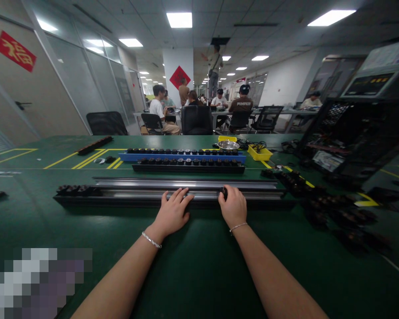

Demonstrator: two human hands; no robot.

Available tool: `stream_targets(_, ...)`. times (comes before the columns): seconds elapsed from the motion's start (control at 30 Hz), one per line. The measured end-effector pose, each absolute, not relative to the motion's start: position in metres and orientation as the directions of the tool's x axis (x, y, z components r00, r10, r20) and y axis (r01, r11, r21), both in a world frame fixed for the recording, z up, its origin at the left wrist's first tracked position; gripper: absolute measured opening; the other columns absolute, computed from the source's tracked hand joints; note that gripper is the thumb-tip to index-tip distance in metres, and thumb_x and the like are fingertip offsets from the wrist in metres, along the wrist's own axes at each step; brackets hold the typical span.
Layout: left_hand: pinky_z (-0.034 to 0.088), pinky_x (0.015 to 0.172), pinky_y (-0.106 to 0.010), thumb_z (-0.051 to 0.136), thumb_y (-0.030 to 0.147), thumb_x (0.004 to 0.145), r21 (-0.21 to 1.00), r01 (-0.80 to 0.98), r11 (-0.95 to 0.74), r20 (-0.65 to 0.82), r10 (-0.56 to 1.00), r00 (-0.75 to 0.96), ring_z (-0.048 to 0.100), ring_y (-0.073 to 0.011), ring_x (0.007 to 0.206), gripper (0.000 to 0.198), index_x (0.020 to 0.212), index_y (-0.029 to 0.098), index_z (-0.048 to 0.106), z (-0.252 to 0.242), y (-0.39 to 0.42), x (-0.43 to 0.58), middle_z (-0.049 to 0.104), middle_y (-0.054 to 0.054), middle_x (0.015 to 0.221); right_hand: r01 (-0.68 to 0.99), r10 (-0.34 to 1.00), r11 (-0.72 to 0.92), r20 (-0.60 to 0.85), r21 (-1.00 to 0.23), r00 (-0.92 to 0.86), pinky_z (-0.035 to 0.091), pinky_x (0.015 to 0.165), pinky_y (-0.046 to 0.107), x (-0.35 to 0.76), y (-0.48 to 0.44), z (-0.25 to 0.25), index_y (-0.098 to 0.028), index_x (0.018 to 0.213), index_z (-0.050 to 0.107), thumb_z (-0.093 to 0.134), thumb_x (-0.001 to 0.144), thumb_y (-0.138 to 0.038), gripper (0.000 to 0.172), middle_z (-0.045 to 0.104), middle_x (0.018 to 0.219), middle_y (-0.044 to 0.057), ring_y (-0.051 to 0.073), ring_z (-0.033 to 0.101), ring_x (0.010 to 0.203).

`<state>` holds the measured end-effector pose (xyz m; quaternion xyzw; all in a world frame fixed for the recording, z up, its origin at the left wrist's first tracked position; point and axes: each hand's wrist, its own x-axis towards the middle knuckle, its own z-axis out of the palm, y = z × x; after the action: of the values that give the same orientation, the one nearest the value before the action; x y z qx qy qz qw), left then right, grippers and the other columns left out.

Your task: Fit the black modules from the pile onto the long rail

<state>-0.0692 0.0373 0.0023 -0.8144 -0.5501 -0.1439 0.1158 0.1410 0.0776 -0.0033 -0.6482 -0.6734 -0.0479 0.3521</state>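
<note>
A long black rail with a silvery channel [119, 193] lies crosswise in front of me, and several small black parts [78, 190] sit in its left end. My left hand [174, 210] rests on the middle of this rail, its fingers spread and nothing visible in them. Farther right, my right hand [233, 206] pinches a small black part [224, 192] over the channel; its exact kind is too small to make out. Just behind is a second silvery rail [186, 183], close alongside the first.
Beyond stand a blue rail [182, 158] and a black rail [189, 169], both lined with black parts. At right are loose black parts [339, 212], a yellow bin [260, 153], a metal bowl [228, 145] and a black open-framed machine [349, 128]. People sit at tables behind.
</note>
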Motion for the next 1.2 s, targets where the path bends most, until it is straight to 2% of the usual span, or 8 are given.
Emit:
stream_targets(0.5,0.022,0.104,-0.057,0.053,0.03,0.075,-0.037,0.93,-0.366,0.359,0.864,0.354,0.033,-0.0289,0.132,0.055,0.129,0.031,0.043,0.003,0.037,-0.069,0.039,-0.007,0.143,0.928,0.815,0.088,0.561,-0.362,0.142,0.034,0.084,0.034,0.153,0.08,-0.008,-0.015,0.107,0.058,0.041,0.084,-0.027,0.031,0.061,0.099,0.011,0.022,0.052,0.092)
stream_targets(1.2,0.022,0.103,-0.058,0.052,0.029,0.075,-0.03,0.927,-0.373,0.357,0.862,0.359,0.032,-0.0287,0.132,0.055,0.129,0.03,0.041,0.002,0.038,-0.07,0.038,-0.006,0.144,0.916,0.824,0.023,0.527,-0.401,0.21,0.033,0.089,0.036,0.163,0.079,-0.004,-0.013,0.109,0.057,0.041,0.083,-0.027,0.034,0.062,0.102,0.013,0.023,0.053,0.096)
